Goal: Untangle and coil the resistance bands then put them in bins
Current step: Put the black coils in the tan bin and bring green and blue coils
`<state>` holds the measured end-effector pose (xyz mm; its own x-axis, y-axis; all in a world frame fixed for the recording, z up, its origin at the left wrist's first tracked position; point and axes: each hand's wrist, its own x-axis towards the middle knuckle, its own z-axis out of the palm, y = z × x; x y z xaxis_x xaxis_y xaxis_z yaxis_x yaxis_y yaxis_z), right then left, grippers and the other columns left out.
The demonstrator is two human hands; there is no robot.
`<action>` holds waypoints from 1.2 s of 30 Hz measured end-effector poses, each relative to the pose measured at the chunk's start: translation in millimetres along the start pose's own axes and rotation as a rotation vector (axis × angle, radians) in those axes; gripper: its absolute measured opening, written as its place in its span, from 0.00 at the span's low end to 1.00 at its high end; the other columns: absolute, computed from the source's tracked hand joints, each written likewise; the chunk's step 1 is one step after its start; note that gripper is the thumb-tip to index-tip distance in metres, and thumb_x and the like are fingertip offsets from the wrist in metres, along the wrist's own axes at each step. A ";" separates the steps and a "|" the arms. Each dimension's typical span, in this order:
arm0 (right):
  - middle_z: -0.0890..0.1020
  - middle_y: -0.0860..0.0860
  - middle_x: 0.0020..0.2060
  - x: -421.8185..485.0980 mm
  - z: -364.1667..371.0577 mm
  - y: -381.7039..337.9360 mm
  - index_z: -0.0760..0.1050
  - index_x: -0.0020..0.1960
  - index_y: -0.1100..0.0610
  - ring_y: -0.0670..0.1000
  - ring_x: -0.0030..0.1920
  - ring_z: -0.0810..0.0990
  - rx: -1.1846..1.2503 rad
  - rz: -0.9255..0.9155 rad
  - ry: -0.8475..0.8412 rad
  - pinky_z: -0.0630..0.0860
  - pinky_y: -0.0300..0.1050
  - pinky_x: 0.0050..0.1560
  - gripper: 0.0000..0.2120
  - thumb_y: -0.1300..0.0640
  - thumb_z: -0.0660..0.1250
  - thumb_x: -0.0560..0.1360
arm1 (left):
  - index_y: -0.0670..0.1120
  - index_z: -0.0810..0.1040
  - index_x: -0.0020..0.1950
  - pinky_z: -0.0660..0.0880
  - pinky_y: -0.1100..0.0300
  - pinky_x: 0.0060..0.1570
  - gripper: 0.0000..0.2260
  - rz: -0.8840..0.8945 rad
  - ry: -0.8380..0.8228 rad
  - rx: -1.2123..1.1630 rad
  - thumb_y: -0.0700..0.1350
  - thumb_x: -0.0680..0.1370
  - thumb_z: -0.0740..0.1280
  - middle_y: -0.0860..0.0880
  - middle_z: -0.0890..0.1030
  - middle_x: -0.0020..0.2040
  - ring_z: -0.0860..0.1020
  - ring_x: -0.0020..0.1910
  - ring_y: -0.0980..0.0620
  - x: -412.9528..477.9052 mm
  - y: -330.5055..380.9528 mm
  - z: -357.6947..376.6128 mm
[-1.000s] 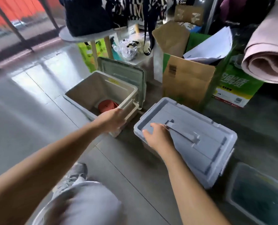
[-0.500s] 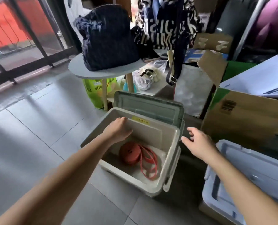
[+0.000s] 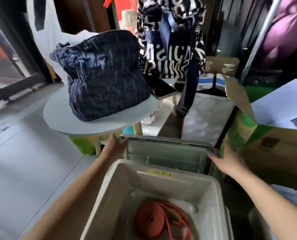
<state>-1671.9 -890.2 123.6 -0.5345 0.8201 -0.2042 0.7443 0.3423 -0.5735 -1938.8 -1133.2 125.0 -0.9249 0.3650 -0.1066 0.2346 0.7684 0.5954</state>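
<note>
Head view: red resistance band (image 3: 153,218) lies coiled in beige bin (image 3: 161,187), lower centre, so stowing looks done; left hand (image 3: 115,148) straddles upright lid (image 3: 168,153) left corner, grip unclear, right hand (image 3: 229,160) straight-fingered beside its right edge; closing probably remains.

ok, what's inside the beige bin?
An orange-red resistance band: a rolled coil with loose loops beside it, on the floor of the beige bin. The near end is out of frame, unseen.

The left hand (image 3: 115,147) touches the left corner of the upright grey lid (image 3: 168,153), the right hand (image 3: 229,161) its right edge. In the beige bin (image 3: 120,187) lies a coiled red band (image 3: 150,217).
</note>
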 end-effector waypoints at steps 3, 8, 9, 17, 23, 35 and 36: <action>0.67 0.54 0.72 3.5 5.5 -9.6 0.60 0.74 0.54 0.57 0.69 0.67 0.217 -0.008 -0.078 0.65 0.45 0.60 0.31 0.46 0.66 0.76 | 0.36 0.68 0.66 0.70 0.50 0.54 0.29 -0.078 -0.025 -0.079 0.61 0.80 0.53 0.35 0.76 0.59 0.75 0.58 0.39 20.8 -2.2 9.8; 0.76 0.54 0.64 -14.2 1.3 -7.1 0.69 0.69 0.56 0.52 0.60 0.75 0.342 -0.047 -0.050 0.67 0.42 0.56 0.23 0.48 0.65 0.77 | 0.43 0.73 0.39 0.72 0.48 0.48 0.20 0.000 0.004 -0.537 0.60 0.76 0.58 0.38 0.76 0.41 0.75 0.43 0.43 7.2 -5.7 -2.8; 0.77 0.54 0.62 -19.2 -3.3 -5.0 0.70 0.68 0.56 0.50 0.56 0.76 0.366 -0.051 -0.007 0.68 0.43 0.54 0.22 0.49 0.65 0.77 | 0.46 0.73 0.38 0.70 0.50 0.47 0.17 0.014 0.054 -0.578 0.59 0.75 0.58 0.41 0.76 0.40 0.75 0.42 0.45 0.8 -7.4 -6.8; 0.79 0.43 0.50 -118.7 -8.8 21.8 0.74 0.58 0.45 0.39 0.49 0.78 0.618 -0.132 0.373 0.70 0.33 0.47 0.11 0.50 0.64 0.76 | 0.49 0.82 0.39 0.77 0.65 0.45 0.16 -0.028 0.247 -1.137 0.44 0.80 0.58 0.55 0.83 0.40 0.80 0.40 0.57 -115.5 -36.6 -39.1; 0.78 0.36 0.51 -202.9 6.5 51.5 0.76 0.54 0.41 0.37 0.54 0.76 0.685 -0.059 0.225 0.69 0.40 0.57 0.16 0.39 0.62 0.69 | 0.51 0.80 0.45 0.72 0.63 0.40 0.05 -0.023 0.415 -0.910 0.43 0.77 0.65 0.53 0.80 0.40 0.77 0.41 0.57 -187.8 -74.9 -43.6; 0.77 0.55 0.55 -253.0 46.9 113.8 0.75 0.62 0.55 0.58 0.58 0.77 0.356 0.017 -0.052 0.70 0.36 0.56 0.20 0.61 0.72 0.71 | 0.42 0.75 0.60 0.71 0.56 0.49 0.14 -0.269 0.254 -0.458 0.45 0.77 0.68 0.47 0.77 0.52 0.74 0.50 0.51 -262.6 -152.6 4.0; 0.76 0.55 0.61 -249.9 47.1 114.1 0.70 0.67 0.54 0.57 0.62 0.74 0.341 0.066 -0.118 0.69 0.43 0.59 0.24 0.55 0.70 0.73 | 0.42 0.76 0.53 0.70 0.54 0.45 0.13 -0.324 0.213 -0.436 0.50 0.77 0.66 0.45 0.76 0.47 0.74 0.46 0.48 -259.5 -154.0 6.6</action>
<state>-1472.2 -1077.6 71.7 -0.5474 0.7697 -0.3285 0.6133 0.1018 -0.7833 -1733.0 -1342.8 55.7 -0.9793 -0.0013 -0.2025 -0.1737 0.5190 0.8369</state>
